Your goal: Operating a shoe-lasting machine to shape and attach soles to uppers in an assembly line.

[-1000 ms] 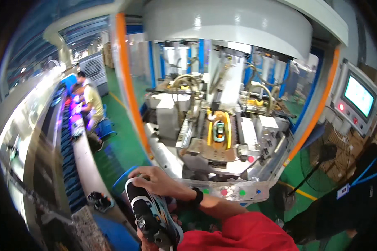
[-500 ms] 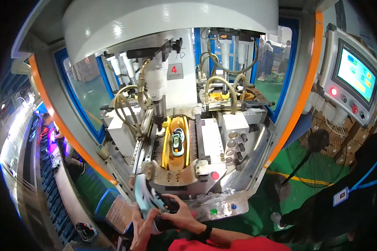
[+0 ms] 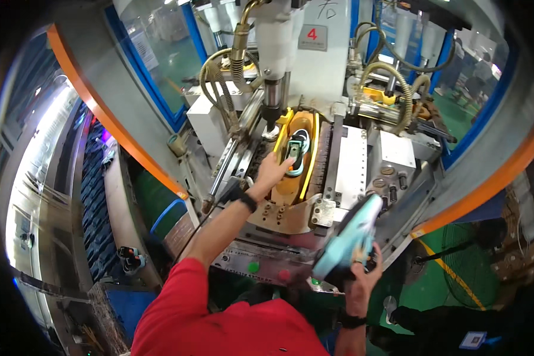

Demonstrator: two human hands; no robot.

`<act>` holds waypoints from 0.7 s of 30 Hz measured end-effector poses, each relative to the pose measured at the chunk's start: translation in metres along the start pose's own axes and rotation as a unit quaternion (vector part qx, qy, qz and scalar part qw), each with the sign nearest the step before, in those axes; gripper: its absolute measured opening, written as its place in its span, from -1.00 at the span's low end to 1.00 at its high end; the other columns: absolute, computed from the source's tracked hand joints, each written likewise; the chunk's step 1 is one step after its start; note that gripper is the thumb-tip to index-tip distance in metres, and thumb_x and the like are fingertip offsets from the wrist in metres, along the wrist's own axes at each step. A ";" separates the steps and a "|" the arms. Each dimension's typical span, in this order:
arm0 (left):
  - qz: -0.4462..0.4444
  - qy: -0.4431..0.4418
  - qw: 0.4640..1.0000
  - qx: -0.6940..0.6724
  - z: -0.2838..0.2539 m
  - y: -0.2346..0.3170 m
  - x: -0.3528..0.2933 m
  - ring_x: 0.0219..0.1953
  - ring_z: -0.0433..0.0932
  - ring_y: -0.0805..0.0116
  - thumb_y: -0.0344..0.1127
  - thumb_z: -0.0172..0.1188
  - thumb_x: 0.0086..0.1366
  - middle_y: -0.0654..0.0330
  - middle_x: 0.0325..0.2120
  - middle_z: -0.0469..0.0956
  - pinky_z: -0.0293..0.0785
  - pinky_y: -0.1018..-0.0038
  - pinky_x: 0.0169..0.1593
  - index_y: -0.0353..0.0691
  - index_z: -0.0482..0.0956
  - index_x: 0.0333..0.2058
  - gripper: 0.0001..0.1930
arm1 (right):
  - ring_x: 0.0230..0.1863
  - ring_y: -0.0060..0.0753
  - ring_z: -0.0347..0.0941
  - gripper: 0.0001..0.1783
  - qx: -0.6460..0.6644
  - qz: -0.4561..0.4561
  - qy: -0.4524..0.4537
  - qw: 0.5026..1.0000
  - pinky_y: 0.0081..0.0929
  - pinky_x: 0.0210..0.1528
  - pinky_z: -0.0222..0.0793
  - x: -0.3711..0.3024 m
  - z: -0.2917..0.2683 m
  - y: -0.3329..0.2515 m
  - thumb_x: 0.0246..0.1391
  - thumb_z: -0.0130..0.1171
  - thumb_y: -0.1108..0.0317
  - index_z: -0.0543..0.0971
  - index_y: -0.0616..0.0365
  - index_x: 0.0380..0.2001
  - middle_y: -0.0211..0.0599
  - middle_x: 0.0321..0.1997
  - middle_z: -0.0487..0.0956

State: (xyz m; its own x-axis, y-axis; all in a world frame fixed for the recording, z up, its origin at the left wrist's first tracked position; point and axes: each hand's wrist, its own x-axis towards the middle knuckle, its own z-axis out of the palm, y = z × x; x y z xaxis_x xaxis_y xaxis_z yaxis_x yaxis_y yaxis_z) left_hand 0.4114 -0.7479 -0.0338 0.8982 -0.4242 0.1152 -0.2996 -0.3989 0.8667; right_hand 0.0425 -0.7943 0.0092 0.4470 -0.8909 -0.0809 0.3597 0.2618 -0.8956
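A small dark and white shoe (image 3: 303, 140) with a teal edge sits upright in the machine's tan cradle (image 3: 288, 191), between yellow side guides. My left hand (image 3: 270, 173) reaches into the cradle and its fingers close on the left side of this shoe's near end; part of the grip is hidden. Over the front right of the machine, my right hand (image 3: 365, 276) grips another shoe (image 3: 351, 236), tilted, with its light teal and white sole showing. Motion blurs that shoe somewhat.
A metal press rod (image 3: 272, 98) hangs just left of the cradle. Green and red buttons line the front panel (image 3: 234, 260). At left, a dark pair of shoes (image 3: 130, 259) lies beside a conveyor (image 3: 98, 196). Orange-edged frame posts (image 3: 110, 121) flank the machine; a person's badge (image 3: 473, 339) shows lower right.
My hands have parted. The left has gone forward to the shoe in the cradle, while the right has carried the other shoe to the right. The view has shifted nearer the machine.
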 end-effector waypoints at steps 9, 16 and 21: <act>-0.054 -0.013 0.983 0.175 0.085 -0.037 0.066 0.03 0.44 -0.29 -0.17 0.28 0.11 -0.27 0.07 0.36 0.37 0.01 0.10 -0.48 0.09 0.18 -0.21 | -0.01 -0.29 0.37 -0.26 -0.152 -0.126 0.169 0.966 -0.33 0.14 0.28 -0.015 -0.016 -0.016 -0.19 0.33 0.37 0.36 0.34 0.12 -0.18 0.04 0.42; -0.296 -0.094 0.865 -0.395 0.009 -0.029 0.049 -0.36 0.63 0.26 -0.45 0.33 0.11 0.12 -0.32 0.62 0.58 0.40 -0.25 -0.47 0.55 -0.23 -0.73 | 0.01 -0.39 0.42 -0.41 -0.389 -0.217 0.051 0.894 -0.45 0.14 0.29 0.117 0.027 -0.055 -0.19 0.19 0.54 0.46 0.32 0.04 -0.25 0.00 0.50; -0.309 -0.187 0.775 -0.518 -0.103 -0.030 -0.074 -0.30 0.63 0.35 -0.38 0.26 0.24 0.15 -0.24 0.62 0.59 0.43 -0.20 -0.39 0.52 -0.07 -0.68 | -0.35 -0.41 0.51 -0.51 -0.522 -0.081 -0.129 0.839 -0.48 -0.25 0.44 0.232 0.181 -0.036 -0.23 0.37 0.35 0.55 0.38 -0.17 -0.24 -0.35 0.61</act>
State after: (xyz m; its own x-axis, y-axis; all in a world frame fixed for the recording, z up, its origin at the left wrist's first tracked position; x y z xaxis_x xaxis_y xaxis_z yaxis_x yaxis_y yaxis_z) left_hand 0.3866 -0.6209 -0.0187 0.5525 -0.6962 -0.4584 0.7443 0.1645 0.6473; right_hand 0.2814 -0.9436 0.1015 0.6722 -0.7382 0.0567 -0.4198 -0.4431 -0.7921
